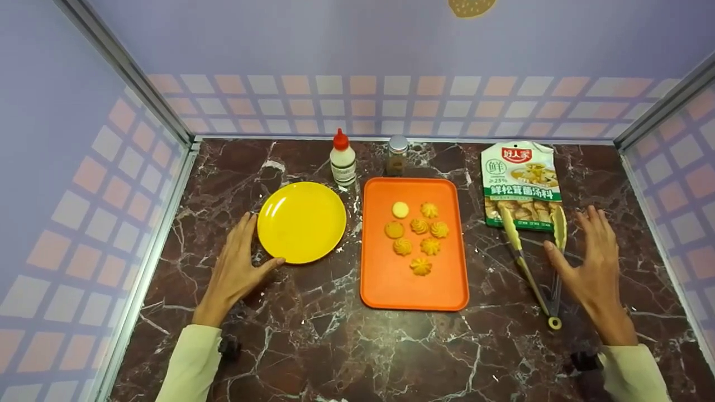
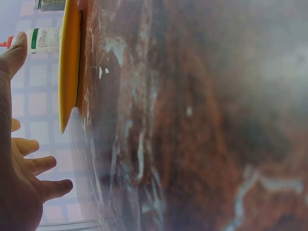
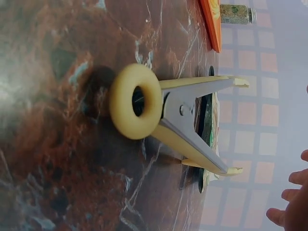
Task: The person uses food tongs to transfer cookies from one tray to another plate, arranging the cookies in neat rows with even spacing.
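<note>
A round yellow plate [image 1: 302, 222] lies on the marble-patterned table, left of centre. My left hand [image 1: 237, 268] is at its left edge, fingers spread and thumb by the near rim. In the left wrist view the plate [image 2: 71, 62] appears edge-on, beside the relaxed fingers [image 2: 41, 164]. On the right, tongs [image 1: 512, 230] with yellow tips stand spread, their tips overlapping a food packet [image 1: 519, 173]. Beside the right arm of the tongs hovers my right hand [image 1: 595, 273], fingers extended and holding nothing. The right wrist view shows the tongs' yellow end ring [image 3: 120, 103] up close.
Between the hands sits an orange tray [image 1: 413, 293] with several small cookies [image 1: 430, 245] on it. Behind it stand a red-capped squeeze bottle [image 1: 343, 166] and a small glass jar [image 1: 397, 159] with a silver lid. Tiled-pattern walls [image 1: 363, 106] enclose the back and sides.
</note>
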Demonstrator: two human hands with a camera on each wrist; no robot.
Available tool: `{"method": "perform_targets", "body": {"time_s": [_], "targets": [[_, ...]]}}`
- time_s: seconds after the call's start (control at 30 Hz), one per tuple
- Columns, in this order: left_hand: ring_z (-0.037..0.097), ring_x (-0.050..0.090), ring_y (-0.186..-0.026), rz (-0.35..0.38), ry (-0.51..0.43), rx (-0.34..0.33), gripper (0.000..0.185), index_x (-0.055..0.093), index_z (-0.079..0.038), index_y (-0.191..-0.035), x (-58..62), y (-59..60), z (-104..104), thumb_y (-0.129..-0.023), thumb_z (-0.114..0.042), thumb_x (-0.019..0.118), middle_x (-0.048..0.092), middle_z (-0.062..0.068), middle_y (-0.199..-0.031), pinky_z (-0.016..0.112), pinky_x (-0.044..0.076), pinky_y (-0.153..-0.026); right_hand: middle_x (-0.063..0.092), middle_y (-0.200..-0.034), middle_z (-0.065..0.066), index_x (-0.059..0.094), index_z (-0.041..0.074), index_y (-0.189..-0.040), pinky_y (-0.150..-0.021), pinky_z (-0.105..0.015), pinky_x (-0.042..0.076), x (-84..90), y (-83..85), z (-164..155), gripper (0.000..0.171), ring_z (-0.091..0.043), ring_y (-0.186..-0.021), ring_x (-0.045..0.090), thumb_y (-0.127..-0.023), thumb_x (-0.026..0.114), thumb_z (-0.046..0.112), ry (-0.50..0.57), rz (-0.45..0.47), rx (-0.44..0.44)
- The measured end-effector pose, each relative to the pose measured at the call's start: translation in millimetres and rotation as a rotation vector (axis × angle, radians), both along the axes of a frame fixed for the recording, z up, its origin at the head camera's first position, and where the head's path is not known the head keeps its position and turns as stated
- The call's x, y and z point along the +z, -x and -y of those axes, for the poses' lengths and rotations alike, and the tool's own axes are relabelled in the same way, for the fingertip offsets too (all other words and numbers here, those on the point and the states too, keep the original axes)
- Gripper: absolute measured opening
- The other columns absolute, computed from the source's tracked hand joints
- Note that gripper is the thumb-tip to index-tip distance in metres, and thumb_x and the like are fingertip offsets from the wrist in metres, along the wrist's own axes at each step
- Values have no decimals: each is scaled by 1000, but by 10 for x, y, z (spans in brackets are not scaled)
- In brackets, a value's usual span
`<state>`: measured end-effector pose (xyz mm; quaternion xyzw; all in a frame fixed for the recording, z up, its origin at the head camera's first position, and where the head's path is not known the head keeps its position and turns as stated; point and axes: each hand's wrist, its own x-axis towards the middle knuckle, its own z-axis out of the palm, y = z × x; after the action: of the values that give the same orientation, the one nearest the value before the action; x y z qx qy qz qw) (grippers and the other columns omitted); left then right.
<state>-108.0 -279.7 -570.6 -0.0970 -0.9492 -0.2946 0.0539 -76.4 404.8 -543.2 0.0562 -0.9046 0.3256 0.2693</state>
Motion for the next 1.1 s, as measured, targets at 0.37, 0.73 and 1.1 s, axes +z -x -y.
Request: {"method": "perform_targets", "body": {"time_s": [0.37, 0.73, 1.1], "targets": [[45, 23, -165, 28, -64, 24, 117, 25, -1, -174, -49, 0, 23, -89, -45, 93, 26, 25, -178, 74, 25, -127, 45, -167, -31, 54, -14, -153, -130, -61, 29, -74, -14, 74, 78, -55, -154, 38, -93, 80, 30, 64, -87, -3], [46, 18, -166, 47, -130, 14, 117, 24, 5, -172, -141, 7, 6, -89, -40, 93, 22, 28, -178, 72, 21, -130, 48, -164, -30, 54, -11, -154, -124, -57, 35, -155, -79, 146, 77, -55, -148, 43, -92, 84, 24, 99, -57, -26], [52, 8, -167, 87, -181, 18, 121, 21, 8, -171, -226, 51, -9, -88, -44, 92, 17, 32, -178, 73, 7, -131, 34, -166, -39, 41, -13, -162, -127, -74, 25, -303, -187, 167, 92, -59, -154, 31, -89, 86, 20, 98, 98, -59]]}}
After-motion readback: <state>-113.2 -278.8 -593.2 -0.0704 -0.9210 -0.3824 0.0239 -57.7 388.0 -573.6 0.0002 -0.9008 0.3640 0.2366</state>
